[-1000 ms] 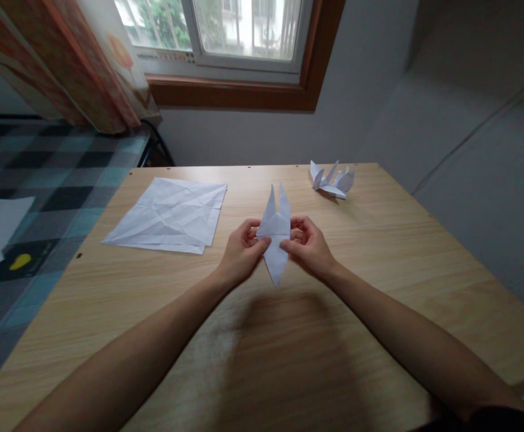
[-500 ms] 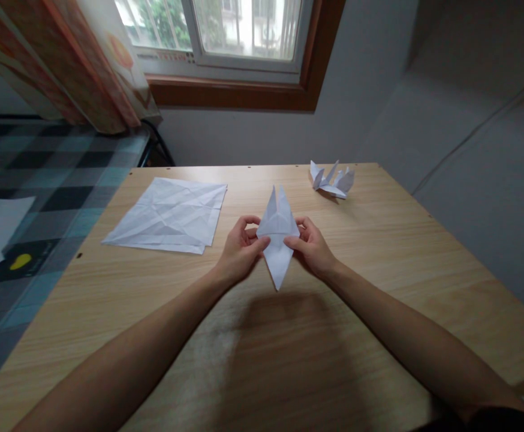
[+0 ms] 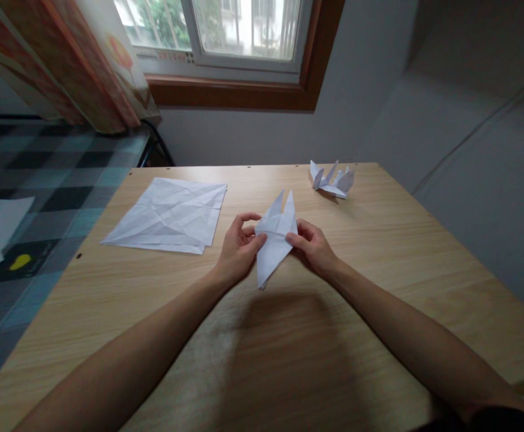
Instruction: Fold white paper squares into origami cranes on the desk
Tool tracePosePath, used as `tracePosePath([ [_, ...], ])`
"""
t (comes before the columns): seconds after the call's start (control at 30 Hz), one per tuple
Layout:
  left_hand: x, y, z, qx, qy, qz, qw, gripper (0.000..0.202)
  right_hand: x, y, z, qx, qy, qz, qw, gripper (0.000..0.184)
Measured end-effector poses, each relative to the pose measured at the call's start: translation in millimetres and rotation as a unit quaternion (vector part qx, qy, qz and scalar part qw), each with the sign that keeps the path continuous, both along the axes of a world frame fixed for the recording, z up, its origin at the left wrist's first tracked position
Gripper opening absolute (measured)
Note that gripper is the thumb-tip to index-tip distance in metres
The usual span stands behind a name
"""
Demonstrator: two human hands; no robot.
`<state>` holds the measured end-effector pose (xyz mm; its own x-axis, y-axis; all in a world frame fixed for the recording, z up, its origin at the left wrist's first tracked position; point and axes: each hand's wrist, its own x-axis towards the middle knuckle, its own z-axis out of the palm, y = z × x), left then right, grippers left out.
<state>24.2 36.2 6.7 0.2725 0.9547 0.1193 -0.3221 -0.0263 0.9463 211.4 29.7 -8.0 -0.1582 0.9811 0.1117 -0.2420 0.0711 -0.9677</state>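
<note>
A folded white paper (image 3: 274, 246) is held between my two hands above the wooden table (image 3: 379, 336). It has two narrow points at its far end and a broader point towards me, and it tilts with its near tip to the left. My left hand (image 3: 240, 246) pinches its left edge, thumb on top. On the right edge, the thumb of my right hand (image 3: 315, 245) presses from above, with the other fingers partly hidden behind the paper.
Creased white sheets (image 3: 176, 216) lie at the table's back left. A folded paper figure (image 3: 333, 181) stands at the back right. Left of the table, a checked cloth (image 3: 95, 159) bears more white paper (image 3: 3, 228). A window (image 3: 248, 30) is beyond the table.
The folded paper has turned clockwise in my hands: its near tip has swung left and its far points have shifted right. Both hands keep their hold, nearly in place.
</note>
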Motion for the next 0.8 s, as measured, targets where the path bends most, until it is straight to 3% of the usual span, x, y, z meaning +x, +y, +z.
tracePosePath([
  [0.23, -1.5, 1.4, -0.9, 0.007, 0.054, 0.05, 0.997, 0.023, -0.4, -1.1, -2.9, -0.073, 0.041, 0.07, 0.994, 0.033],
  [0.47, -0.7, 3.4, -2.1, -0.027, 0.055, 0.07, 0.996, 0.025, 0.1, -0.9, 0.7, -0.107, 0.051, 0.01, 0.993, 0.032],
  [0.67, -3.1, 3.5, -8.4, -0.057, 0.001, -0.008, 0.998, 0.048, 1.4, 1.6, 5.4, -0.123, 0.079, -0.029, 0.989, 0.031],
  [0.8, -3.0, -0.1, -3.7, -0.057, 0.006, -0.031, 0.998, 0.049, 1.8, 1.2, 8.3, -0.146, 0.101, -0.034, 0.983, 0.029],
])
